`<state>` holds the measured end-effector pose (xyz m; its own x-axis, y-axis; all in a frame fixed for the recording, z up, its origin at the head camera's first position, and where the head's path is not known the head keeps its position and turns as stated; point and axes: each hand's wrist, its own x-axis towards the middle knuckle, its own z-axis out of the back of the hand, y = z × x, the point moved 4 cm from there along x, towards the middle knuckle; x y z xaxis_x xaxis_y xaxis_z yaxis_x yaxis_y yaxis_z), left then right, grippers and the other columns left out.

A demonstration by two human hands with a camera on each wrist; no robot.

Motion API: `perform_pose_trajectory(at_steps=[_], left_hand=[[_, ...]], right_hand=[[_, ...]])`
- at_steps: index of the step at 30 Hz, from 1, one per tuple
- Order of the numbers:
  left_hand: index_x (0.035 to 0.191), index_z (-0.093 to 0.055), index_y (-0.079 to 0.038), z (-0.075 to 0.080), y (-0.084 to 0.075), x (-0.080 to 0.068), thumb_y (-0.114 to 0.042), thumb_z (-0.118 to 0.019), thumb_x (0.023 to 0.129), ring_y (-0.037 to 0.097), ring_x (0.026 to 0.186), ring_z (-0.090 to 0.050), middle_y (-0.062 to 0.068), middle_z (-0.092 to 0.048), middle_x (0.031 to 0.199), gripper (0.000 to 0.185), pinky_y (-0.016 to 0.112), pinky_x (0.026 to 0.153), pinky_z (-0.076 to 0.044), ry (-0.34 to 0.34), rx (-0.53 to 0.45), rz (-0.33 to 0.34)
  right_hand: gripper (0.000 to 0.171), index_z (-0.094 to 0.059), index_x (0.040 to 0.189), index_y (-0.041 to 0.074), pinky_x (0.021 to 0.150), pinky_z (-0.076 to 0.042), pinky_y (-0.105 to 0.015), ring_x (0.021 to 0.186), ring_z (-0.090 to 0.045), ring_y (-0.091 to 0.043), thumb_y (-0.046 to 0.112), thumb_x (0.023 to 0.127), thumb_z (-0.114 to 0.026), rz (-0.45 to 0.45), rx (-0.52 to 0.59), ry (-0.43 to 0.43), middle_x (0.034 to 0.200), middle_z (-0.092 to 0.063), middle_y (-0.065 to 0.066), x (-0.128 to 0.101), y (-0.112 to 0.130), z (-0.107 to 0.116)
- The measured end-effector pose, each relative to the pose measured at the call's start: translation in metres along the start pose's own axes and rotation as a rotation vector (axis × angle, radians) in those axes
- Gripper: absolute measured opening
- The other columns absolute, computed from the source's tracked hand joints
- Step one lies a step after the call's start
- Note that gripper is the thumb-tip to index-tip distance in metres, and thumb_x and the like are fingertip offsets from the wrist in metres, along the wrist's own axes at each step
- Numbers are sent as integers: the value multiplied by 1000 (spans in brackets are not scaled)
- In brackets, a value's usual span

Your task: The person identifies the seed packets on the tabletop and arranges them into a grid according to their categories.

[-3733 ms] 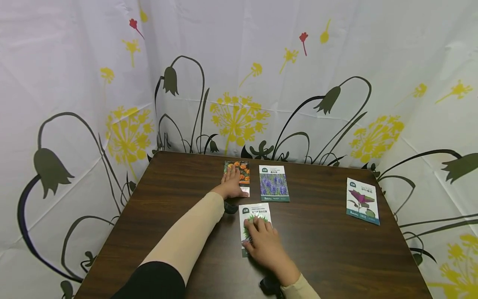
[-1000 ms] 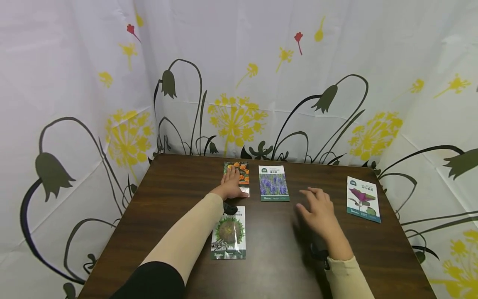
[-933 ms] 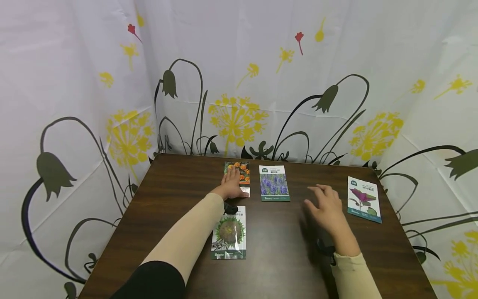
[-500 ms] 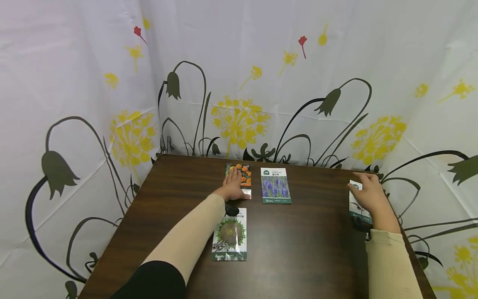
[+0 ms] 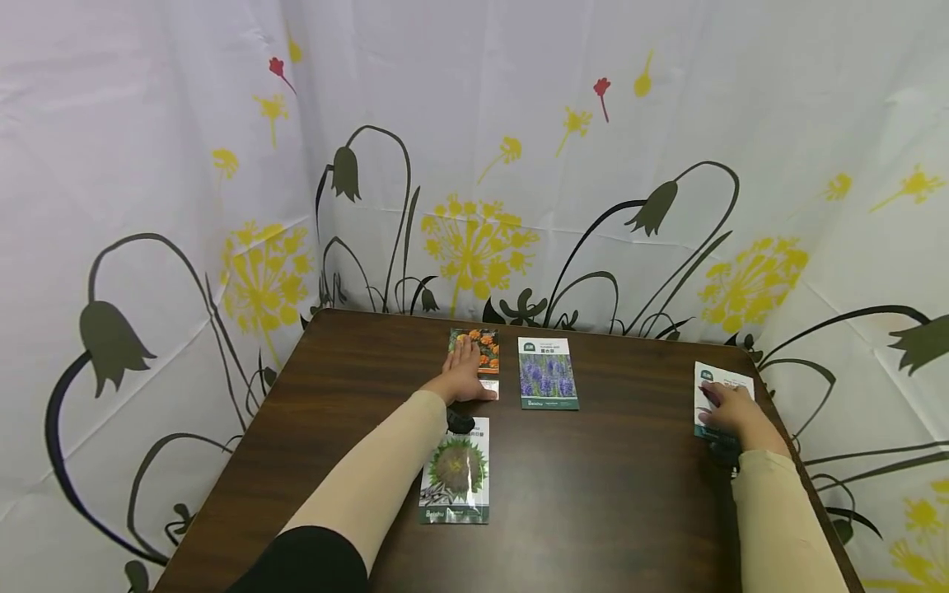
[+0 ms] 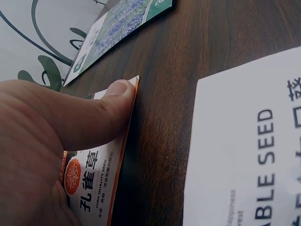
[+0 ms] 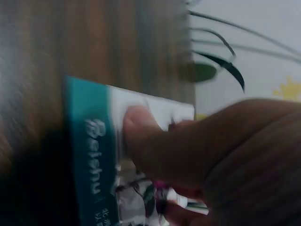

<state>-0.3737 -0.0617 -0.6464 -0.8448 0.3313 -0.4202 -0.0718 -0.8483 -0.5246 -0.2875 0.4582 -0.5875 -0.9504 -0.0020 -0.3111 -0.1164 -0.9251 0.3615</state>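
My left hand (image 5: 461,375) lies with extended fingers on an orange marigold seed packet (image 5: 489,350), covering much of it. In the left wrist view the thumb (image 6: 117,101) rests along that packet's lower edge. At the right end of the table, my right hand (image 5: 740,416) touches a white and teal seed packet (image 5: 726,377) with a purple plant picture. The right wrist view, somewhat blurred, shows the thumb (image 7: 141,127) and bent fingertips on this packet's front face. The packet lies on the table, partly hidden by the hand.
A purple-flower seed packet (image 5: 547,375) lies right of the marigold packet. Below the left wrist lies a sunflower seed packet (image 5: 455,473), its upper left hidden by the forearm. A flower-print curtain (image 5: 474,165) hangs behind the dark wooden table (image 5: 593,494).
The sunflower packet moved left and was let go by my right hand. That hand then crossed rightward and came down on the purple-plant packet. My left hand stayed put.
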Motion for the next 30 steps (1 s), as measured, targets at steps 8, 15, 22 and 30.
perform_pose_trajectory(at_steps=[8,15,22,30], left_hand=[[175,8,-6,2,1,-5,-42,-83,98,30,167,32,10,29,180,124,53,137,14,-41,-33,-21],[175,7,-6,-1,-1,-5,-42,-83,97,31,168,29,11,27,181,124,53,137,12,-54,-42,-23],[175,3,-3,5,-5,-12,-40,-84,98,34,168,28,14,26,181,122,56,137,12,-49,-67,-54],[175,8,-7,0,-3,-2,-41,-85,96,29,166,32,10,30,180,126,54,137,14,-29,-45,-9]], right_hand=[[79,-39,160,-4,112,-32,-88,136,-29,-82,26,98,-77,-88,36,-19,151,-23,-56,0,8,-15],[81,-39,161,-2,113,-32,-86,136,-30,-81,29,98,-78,-91,34,-24,152,-24,-54,-9,18,-23],[78,-44,160,3,109,-36,-88,138,-31,-78,30,96,-80,-82,27,-39,154,-26,-50,-15,34,-33],[81,-47,161,11,102,-37,-90,136,-34,-70,37,94,-83,-86,37,-35,155,-29,-43,-24,50,-51]])
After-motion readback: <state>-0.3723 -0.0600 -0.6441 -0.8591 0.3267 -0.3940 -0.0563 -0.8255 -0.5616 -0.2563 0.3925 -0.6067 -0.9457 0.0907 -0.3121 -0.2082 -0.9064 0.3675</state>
